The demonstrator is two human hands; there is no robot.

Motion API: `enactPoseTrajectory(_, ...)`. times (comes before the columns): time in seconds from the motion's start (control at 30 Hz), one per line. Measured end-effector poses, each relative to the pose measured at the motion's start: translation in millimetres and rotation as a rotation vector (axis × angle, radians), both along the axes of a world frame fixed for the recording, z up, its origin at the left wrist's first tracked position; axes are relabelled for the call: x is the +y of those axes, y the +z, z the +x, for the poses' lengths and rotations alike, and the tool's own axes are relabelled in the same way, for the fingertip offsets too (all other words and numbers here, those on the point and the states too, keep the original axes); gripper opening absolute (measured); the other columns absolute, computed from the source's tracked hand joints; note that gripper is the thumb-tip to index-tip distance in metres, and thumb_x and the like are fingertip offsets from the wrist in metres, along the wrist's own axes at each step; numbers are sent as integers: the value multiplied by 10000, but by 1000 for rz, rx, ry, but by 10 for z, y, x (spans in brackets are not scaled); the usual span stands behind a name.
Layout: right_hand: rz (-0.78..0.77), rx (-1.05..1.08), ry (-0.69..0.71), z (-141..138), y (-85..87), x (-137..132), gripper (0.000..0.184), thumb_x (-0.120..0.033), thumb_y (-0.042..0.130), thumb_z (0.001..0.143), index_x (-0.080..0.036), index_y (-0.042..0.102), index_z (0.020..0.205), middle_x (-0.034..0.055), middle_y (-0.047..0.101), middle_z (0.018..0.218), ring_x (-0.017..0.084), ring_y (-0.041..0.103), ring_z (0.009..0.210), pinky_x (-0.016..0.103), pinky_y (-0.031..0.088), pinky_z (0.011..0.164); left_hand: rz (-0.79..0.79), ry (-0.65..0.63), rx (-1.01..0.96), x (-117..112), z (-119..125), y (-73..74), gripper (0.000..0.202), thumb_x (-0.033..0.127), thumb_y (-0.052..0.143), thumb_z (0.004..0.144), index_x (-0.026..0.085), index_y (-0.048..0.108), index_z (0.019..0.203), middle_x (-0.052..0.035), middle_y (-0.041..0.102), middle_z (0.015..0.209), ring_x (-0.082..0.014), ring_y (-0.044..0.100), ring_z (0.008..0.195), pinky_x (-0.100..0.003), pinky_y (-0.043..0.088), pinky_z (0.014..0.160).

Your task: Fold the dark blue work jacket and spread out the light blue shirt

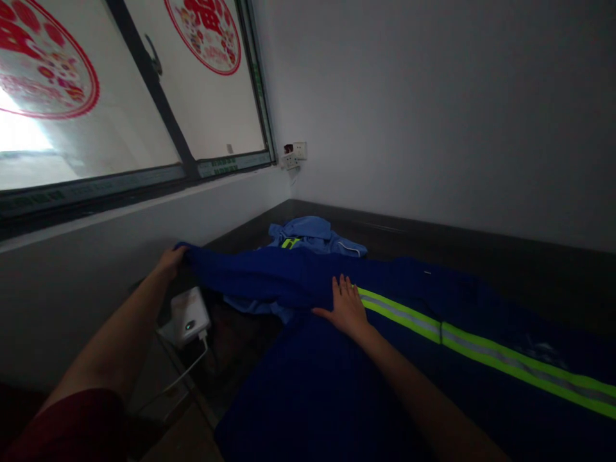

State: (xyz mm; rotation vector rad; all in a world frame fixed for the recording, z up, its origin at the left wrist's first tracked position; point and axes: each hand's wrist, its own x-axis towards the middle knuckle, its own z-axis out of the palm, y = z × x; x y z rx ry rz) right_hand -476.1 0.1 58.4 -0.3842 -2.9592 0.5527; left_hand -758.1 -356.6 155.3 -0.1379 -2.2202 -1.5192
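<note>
A dark blue work jacket [308, 378] with a yellow-green and grey reflective stripe [414, 319] lies spread over the dark surface. At its far left end, my left hand [172, 260] is closed on what looks like a sleeve end, stretching that part out to the left. My right hand [347, 307] rests flat on the cloth with its fingers spread, beside the left end of the stripe. Behind and partly under the jacket lies a lighter blue garment [308, 230], crumpled, with a bit of yellow-green trim.
A white power bank [190, 316] with a white cable [185, 372] plugged in sits below my left hand, near the surface's left edge. Walls meet at the back corner, with a socket [299, 151] there. A window [212, 102] with red round stickers is at left.
</note>
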Motion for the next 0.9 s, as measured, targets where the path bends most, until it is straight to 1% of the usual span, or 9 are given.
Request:
enactPoseTrajectory(0.17, -64, 47, 9, -21, -36, 8, 1142, -801, 480, 696, 13, 242, 1461, 270, 142, 1528, 382, 74, 1425, 512, 64, 1142, 336, -80, -62, 681, -72, 520, 128, 155, 417, 951, 155, 464, 1070, 81, 535, 643, -63, 528, 587, -356, 536, 821)
enactPoseTrajectory(0.23, -206, 75, -4, -15, 33, 51, 1128, -795, 499, 688, 7, 277, 1449, 262, 194, 1519, 370, 106, 1424, 494, 75, 1150, 398, -185, -36, 1128, 50, 688, 193, 204, 432, 953, 146, 451, 1136, 56, 586, 734, -72, 566, 655, -365, 530, 856)
enactPoseTrajectory(0.3, -476, 135, -45, 30, 193, 142, 1039, -775, 455, 738, -14, 320, 1432, 245, 297, 1490, 330, 224, 1407, 448, 170, 1146, 412, -292, -9, 1645, 324, 765, 241, 245, 490, 930, 164, 470, 1156, 36, 617, 806, -89, 599, 689, -351, 537, 840)
enactPoseTrajectory(0.4, -955, 293, -78, 223, 568, 371, 825, -708, 297, 859, -105, 342, 1420, 192, 415, 1441, 259, 442, 1302, 391, 388, 1043, 277, -546, 99, 2432, 1012, 701, 255, 307, 542, 893, 178, 514, 1111, 3, 636, 834, -143, 640, 718, -326, 549, 749)
enactPoseTrajectory(0.53, -1345, 393, -103, 687, 968, 778, 733, -707, 164, 885, -188, 435, 1327, 152, 539, 1340, 259, 613, 1099, 423, 536, 839, -291, -896, 340, 3167, 2138, 383, 123, 256, 587, 848, 188, 579, 950, -24, 662, 821, -186, 654, 770, -306, 535, 725)
enactPoseTrajectory(0.6, -1401, 391, -217, 937, 970, 974, 612, -677, 337, 874, -183, 556, 1162, 133, 655, 1168, 251, 663, 978, 410, 554, 793, -588, -1133, 440, 3321, 2621, 169, 175, 231, 611, 826, 208, 591, 998, -56, 688, 933, -222, 665, 846, -339, 539, 752)
enactPoseTrajectory(0.7, -1336, 389, -443, 1244, 747, 1192, 290, -372, 713, 729, -170, 619, 914, 84, 730, 890, 232, 689, 821, 368, 562, 759, -764, -1283, 579, 3314, 3152, -148, 322, 265, 635, 819, 203, 558, 1125, -130, 631, 1183, -276, 606, 1084, -416, 502, 918)
enactPoseTrajectory(0.8, -1299, 418, -517, 1425, 496, 1301, 269, -220, 746, 633, -163, 626, 867, 63, 734, 802, 242, 693, 796, 381, 565, 755, -784, -1378, 662, 3134, 3453, -344, 473, 289, 650, 812, 275, 493, 1258, -116, 537, 1342, -264, 494, 1255, -465, 363, 1091)
enactPoseTrajectory(0.9, -1301, 443, -484, 1508, 411, 1342, 300, -266, 719, 667, -163, 633, 935, 72, 737, 838, 258, 696, 842, 412, 571, 759, -769, -1427, 656, 2924, 3477, -321, 512, 267, 608, 833, 362, 455, 1312, -71, 528, 1360, -226, 452, 1297, -463, 282, 1147)
